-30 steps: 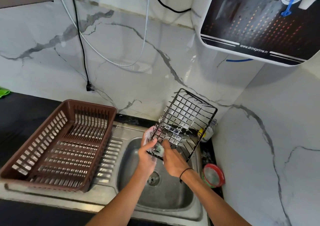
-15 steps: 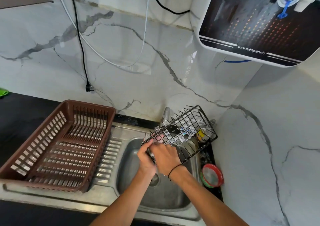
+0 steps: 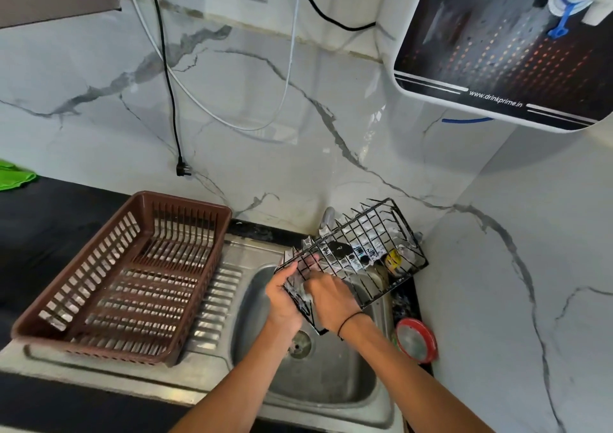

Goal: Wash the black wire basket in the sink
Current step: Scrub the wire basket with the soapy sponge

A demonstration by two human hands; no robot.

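Basket: black wire basket (image 3: 361, 256) tilted above sink (image 3: 331, 376), sudsy.
Left hand (image 3: 282, 300): grips its near-left edge.
Right hand (image 3: 331, 296): curled against the near wires, perhaps around a scrubber.

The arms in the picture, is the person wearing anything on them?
Both forearms are bare, with no sleeves in view. The left hand has no glove, ring or band that shows. The right hand is bare too, but a thin black cord bracelet loops round its wrist.
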